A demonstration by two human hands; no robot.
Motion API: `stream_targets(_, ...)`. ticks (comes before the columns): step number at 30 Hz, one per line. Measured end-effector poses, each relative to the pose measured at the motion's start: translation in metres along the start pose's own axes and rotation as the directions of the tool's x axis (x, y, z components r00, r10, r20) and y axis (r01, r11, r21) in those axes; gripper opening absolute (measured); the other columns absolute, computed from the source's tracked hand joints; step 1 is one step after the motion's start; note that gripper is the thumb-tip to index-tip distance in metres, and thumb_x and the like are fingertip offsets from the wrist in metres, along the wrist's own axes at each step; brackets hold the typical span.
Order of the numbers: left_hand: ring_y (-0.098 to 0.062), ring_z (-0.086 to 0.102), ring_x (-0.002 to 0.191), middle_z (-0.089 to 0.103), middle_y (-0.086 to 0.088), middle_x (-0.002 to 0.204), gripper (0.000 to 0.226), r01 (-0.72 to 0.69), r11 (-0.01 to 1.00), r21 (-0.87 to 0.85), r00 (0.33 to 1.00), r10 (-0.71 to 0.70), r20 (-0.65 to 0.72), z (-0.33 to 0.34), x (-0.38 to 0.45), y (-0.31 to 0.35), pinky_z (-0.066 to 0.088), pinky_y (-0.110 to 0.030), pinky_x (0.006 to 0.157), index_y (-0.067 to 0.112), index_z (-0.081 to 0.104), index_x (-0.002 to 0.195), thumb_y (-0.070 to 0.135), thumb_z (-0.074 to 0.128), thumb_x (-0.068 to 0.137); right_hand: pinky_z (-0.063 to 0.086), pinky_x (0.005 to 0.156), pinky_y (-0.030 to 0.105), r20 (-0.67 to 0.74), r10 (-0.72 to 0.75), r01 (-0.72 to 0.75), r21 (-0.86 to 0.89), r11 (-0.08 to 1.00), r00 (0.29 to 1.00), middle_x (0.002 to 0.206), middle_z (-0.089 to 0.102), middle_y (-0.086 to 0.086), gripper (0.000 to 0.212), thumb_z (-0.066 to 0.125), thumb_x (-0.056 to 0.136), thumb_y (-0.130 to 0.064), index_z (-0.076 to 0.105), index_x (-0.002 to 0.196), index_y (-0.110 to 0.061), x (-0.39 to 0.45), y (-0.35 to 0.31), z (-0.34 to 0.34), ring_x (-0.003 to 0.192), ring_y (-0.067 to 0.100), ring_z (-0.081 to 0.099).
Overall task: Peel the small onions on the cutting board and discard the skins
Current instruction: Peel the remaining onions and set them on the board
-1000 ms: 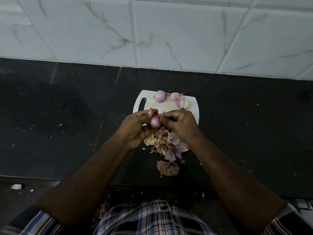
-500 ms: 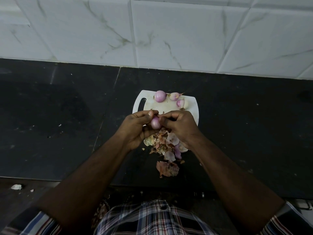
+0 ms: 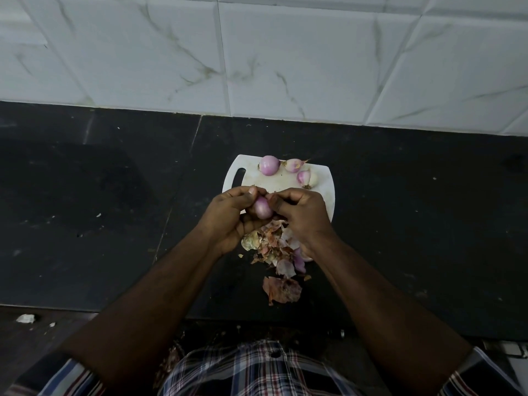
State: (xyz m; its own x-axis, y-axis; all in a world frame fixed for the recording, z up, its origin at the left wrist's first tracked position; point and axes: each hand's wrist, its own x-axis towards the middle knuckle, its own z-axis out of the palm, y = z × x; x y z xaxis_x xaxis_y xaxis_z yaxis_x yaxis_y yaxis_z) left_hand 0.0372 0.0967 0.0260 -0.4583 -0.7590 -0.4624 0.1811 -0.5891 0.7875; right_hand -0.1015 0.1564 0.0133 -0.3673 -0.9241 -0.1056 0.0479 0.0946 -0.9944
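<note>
Head view: small onion [image 3: 262, 207] held above near edge of white cutting board [image 3: 274, 182], left hand [image 3: 228, 217] curled round it as a steady cradle, right hand [image 3: 300, 214] pinching at its top, likely to strip skin. Pale purple, smooth, glossy, seemingly mostly bare. Skins [image 3: 274, 247] heaped directly beneath, presumably for easy dropping.

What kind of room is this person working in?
Most likely a home kitchen: a dark stone counter backed by white marbled wall tiles, with a white cutting board holding small onions beside a pile of peeled skins.
</note>
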Motion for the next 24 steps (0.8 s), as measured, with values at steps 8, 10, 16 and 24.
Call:
stream_targets(8, -0.032, 0.074, 0.083, 0.069, -0.022, 0.109, 0.023, 0.045, 0.998, -0.033, 0.999, -0.046, -0.027, -0.007, 0.004, -0.001, 0.064, -0.038, 0.067, 0.001, 0.065, 0.11, 0.016, 0.049, 0.105, 0.057, 0.082, 0.025, 0.118, 0.019, -0.01, -0.077, 0.997, 0.993, 0.103, 0.076, 0.001, 0.029, 0.061, 0.093, 0.002, 0.072, 0.116, -0.011, 0.007, 0.002, -0.01, 0.099, 0.011, 0.071)
stream_targets(10, -0.032, 0.073, 0.086, 0.067, -0.025, 0.113, 0.029, 0.058, 0.998, -0.023, 0.997, -0.059, -0.043, -0.007, 0.005, -0.002, 0.064, -0.038, 0.069, -0.005, 0.062, 0.12, 0.018, 0.05, 0.105, 0.056, 0.093, 0.029, 0.193, -0.005, 0.024, -0.1, 0.995, 0.981, 0.109, 0.075, -0.003, 0.029, 0.066, 0.09, -0.001, 0.073, 0.114, -0.016, 0.006, 0.001, -0.011, 0.108, 0.01, 0.069)
stream_targets(16, -0.043, 0.07, 0.104, 0.064, -0.033, 0.12, 0.033, 0.132, 0.991, -0.024, 0.989, -0.13, 0.066, -0.009, 0.003, -0.004, 0.063, -0.044, 0.078, -0.006, 0.058, 0.125, 0.018, 0.052, 0.102, 0.06, 0.083, 0.037, -0.059, -0.128, 0.103, -0.319, 0.942, 0.99, 0.085, 0.077, -0.004, 0.013, 0.083, 0.079, -0.014, 0.078, 0.091, -0.015, 0.012, 0.008, -0.009, 0.085, 0.009, 0.073)
stream_targets(24, -0.032, 0.072, 0.087, 0.07, -0.014, 0.087, 0.032, 0.073, 0.997, 0.012, 0.995, -0.074, 0.068, -0.006, 0.006, -0.002, 0.063, -0.043, 0.08, 0.01, 0.074, 0.073, 0.019, 0.059, 0.1, 0.054, 0.09, 0.026, 0.081, -0.15, 0.17, -0.396, 0.902, 0.985, 0.107, 0.072, -0.008, 0.029, 0.077, 0.085, -0.026, 0.073, 0.114, -0.021, 0.005, 0.0, -0.003, 0.1, 0.005, 0.067)
